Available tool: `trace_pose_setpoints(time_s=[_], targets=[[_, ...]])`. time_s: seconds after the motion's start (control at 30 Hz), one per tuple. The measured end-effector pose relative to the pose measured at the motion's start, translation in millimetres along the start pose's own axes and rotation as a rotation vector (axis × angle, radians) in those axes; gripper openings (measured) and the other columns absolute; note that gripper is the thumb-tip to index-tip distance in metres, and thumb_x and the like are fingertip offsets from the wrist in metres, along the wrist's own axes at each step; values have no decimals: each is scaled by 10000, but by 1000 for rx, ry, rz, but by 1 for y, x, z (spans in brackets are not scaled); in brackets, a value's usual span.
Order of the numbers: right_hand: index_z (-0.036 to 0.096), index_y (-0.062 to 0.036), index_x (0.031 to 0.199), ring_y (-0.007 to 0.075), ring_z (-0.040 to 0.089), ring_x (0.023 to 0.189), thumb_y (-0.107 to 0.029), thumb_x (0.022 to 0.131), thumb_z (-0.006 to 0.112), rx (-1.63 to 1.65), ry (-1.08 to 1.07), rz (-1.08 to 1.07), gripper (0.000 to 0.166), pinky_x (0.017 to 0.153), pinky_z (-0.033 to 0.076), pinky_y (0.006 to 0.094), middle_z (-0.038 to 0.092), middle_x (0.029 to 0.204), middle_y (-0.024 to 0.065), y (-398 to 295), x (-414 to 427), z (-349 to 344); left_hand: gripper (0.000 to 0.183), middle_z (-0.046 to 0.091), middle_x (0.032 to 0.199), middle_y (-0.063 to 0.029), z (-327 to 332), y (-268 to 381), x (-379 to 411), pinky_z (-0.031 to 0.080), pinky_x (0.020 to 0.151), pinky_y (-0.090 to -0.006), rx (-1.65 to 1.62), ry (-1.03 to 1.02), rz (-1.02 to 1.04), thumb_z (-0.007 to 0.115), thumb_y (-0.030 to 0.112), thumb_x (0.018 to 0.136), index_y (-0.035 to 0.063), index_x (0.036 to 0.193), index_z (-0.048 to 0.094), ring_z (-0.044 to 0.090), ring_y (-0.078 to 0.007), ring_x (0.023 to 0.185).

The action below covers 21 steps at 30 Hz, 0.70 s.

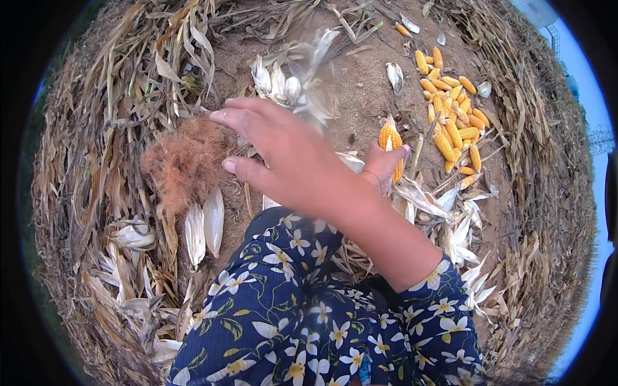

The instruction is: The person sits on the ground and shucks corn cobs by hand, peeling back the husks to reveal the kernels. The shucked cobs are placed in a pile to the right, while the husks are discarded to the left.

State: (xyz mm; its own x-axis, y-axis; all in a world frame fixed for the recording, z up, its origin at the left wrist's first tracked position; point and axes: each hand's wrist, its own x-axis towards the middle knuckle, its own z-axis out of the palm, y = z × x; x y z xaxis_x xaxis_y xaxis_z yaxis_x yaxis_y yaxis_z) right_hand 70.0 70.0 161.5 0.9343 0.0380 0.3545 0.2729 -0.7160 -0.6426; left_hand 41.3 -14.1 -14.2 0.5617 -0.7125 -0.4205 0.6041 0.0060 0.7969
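My right hand (275,149) reaches across to the left, palm down, with its fingers apart and nothing seen in them. A tangled clump of reddish-brown corn silk (186,166) lies just left of its fingertips. Blurred pale husks (316,96) show beyond its knuckles. Under the right forearm, my left hand (379,166) comes through to the right side; its wrist is partly hidden. That hand grips a yellow ear of corn (390,135), held upright with its tip away from me. A small pale strip clings to the kernels.
Several husked corn ears (451,120) form a heap on the bare soil (362,91) at the right. Loose husks (458,236) lie below it. Dry corn stalks (96,144) bank up at the left, and more stalks (521,87) line the right. My floral clothing (309,333) fills the bottom.
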Motion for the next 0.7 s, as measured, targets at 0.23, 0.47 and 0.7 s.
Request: trace_pose_setpoints(time_s=[0.23,0.47,0.7], targets=[[601,-33,1169,342,564,1122,-252,852,674,-274,401,635,392,971,434,398,600,1166,191,68,-156,-69,458,598,1027,-75,5,25,-27,488,793,-311,-189,-170,-41,748,236,823,27,1147,499,589,-162,911],[529,71,1225,415,579,1051,-507,813,678,-125,321,1004,725,932,450,420,612,1106,253,90,-242,-40,321,624,981,-72,17,29,-50,533,797,-355,-352,-402,-121,656,275,911,73,1116,515,628,-191,906],[591,-3,898,383,618,795,-452,839,658,-250,221,1009,458,715,486,451,618,832,208,78,-218,-42,437,631,941,-123,11,28,-38,541,776,-397,-312,-338,-145,491,480,957,62,1078,532,641,-247,859]])
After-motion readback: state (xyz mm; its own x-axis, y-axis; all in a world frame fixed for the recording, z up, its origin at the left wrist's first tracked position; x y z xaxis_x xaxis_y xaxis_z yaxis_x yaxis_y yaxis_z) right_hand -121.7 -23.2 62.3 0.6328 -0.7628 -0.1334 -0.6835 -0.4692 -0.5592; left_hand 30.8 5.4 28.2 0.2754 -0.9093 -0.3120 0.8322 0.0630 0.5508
